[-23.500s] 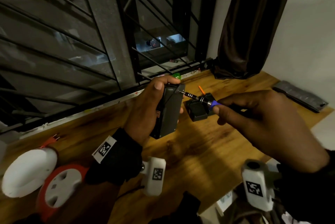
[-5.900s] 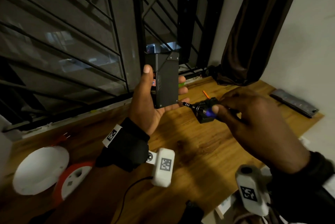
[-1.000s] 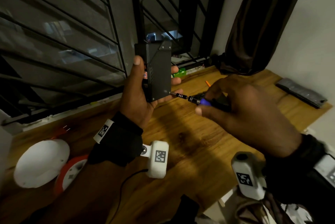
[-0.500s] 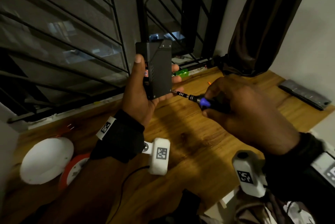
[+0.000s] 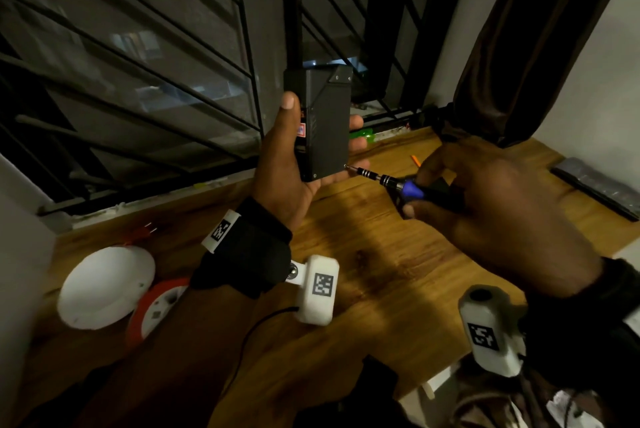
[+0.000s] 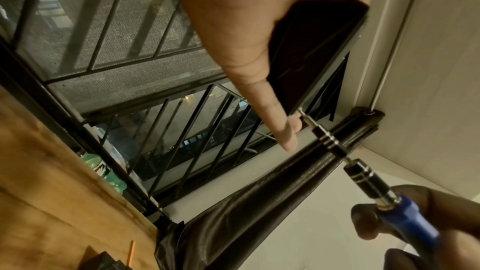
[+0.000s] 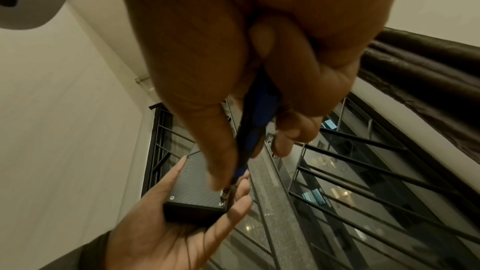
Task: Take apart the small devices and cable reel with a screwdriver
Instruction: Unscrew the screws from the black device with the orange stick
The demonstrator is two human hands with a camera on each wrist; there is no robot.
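Observation:
My left hand (image 5: 294,168) holds a black box-shaped device (image 5: 322,123) upright above the wooden desk, thumb on its left edge and fingertips wrapped round its right edge. My right hand (image 5: 485,206) grips a screwdriver (image 5: 398,183) with a blue collar and black handle. Its tip sits on a screw at the device's lower right corner (image 7: 222,202). In the left wrist view the screwdriver (image 6: 363,174) slants up to the device (image 6: 311,52). A white and red cable reel (image 5: 114,289) lies at the desk's left.
A window grille (image 5: 173,64) runs behind the desk (image 5: 381,272). A green bottle (image 5: 362,134) lies on the sill, a dark curtain (image 5: 519,40) hangs at the right, and a grey flat bar (image 5: 595,185) sits at the desk's right edge. An orange stick (image 5: 415,160) lies near my right hand.
Over the last second both hands stay almost still, the screwdriver tip staying at the device's lower right corner. Much earlier the left hand held the device lower, near the desk.

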